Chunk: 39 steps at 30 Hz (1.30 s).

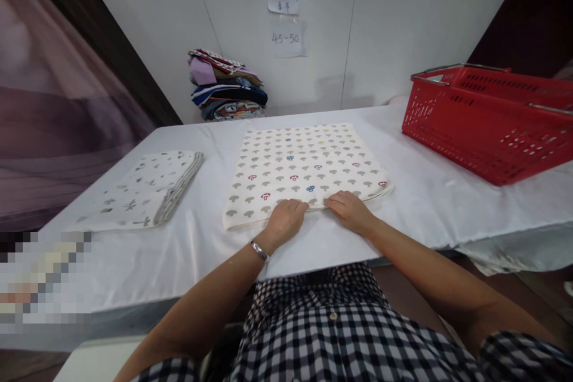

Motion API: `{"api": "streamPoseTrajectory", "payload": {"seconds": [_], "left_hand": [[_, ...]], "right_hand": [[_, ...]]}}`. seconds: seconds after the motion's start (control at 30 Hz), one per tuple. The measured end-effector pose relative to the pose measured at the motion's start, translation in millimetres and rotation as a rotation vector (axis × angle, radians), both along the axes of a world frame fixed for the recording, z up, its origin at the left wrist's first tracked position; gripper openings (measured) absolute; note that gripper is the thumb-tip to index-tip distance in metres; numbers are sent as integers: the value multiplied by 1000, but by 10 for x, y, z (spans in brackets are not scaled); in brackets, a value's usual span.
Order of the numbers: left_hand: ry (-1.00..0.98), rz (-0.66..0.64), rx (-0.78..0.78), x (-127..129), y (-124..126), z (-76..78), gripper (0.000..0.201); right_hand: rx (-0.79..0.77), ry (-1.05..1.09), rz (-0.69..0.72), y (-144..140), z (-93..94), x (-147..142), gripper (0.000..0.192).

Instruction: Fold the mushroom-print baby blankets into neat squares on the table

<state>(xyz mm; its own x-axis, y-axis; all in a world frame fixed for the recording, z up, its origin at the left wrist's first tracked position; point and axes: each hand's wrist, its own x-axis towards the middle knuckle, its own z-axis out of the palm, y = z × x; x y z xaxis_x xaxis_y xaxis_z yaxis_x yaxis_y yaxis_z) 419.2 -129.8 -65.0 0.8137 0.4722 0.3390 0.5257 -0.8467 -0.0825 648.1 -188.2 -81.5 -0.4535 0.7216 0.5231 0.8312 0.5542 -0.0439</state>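
- We have both hands on the near hem of the mushroom-print cloth (301,170), which lies flat at the centre of the worktop (430,203), at about 12 o'clock from us.
- Left hand (285,221): fingers curled down and bunched on the hem, pressing rather than pinching as far as we can tell; a bracelet sits at the wrist.
- Right hand (350,210): fingers laid flat and close together on the hem, just beside the left; the thumbs nearly meet.
- Risk: both hands bear on one short stretch of hem, so the far corners are free. A pull from here may, we judge, drag the cloth askew or ruck it.
- Risk: the white worktop cover looks slippery and wrinkled; it could slide along with the cloth.
- Risk: the near left corner of the cloth lies close to the worktop edge and could droop over.
- Count: one spread cloth under the hands.
- Count: one folded leaf-print cloth (147,188) at 10 o'clock, well apart.
- Count: one stack of folded fabrics (226,86) at 11 o'clock by the wall; the number of layers is unclear.
- Count: one red basket (487,122) at 2 o'clock; its contents are hidden.
- Count: two paper notes (283,0) on the wall.
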Motion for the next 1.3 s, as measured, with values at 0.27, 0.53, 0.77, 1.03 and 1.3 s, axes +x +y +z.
{"api": "streamPoseTrajectory", "payload": {"seconds": [0.27,0.53,0.77,1.03,1.3], "left_hand": [[-15,-33,51,-36,-22,-30,17],[-18,-61,53,-124,-46,11,19],[53,33,7,-191,-75,49,19],[-16,47,-75,-135,-46,23,33],[-69,111,-114,-178,-110,13,41]], "right_hand": [[-51,6,0,-2,6,-5,27],[-69,-20,14,-17,24,0,30],[-104,-66,28,-17,38,1,31],[-199,-147,-45,-85,202,-188,32],[-131,-139,-48,122,116,-553,23]]}}
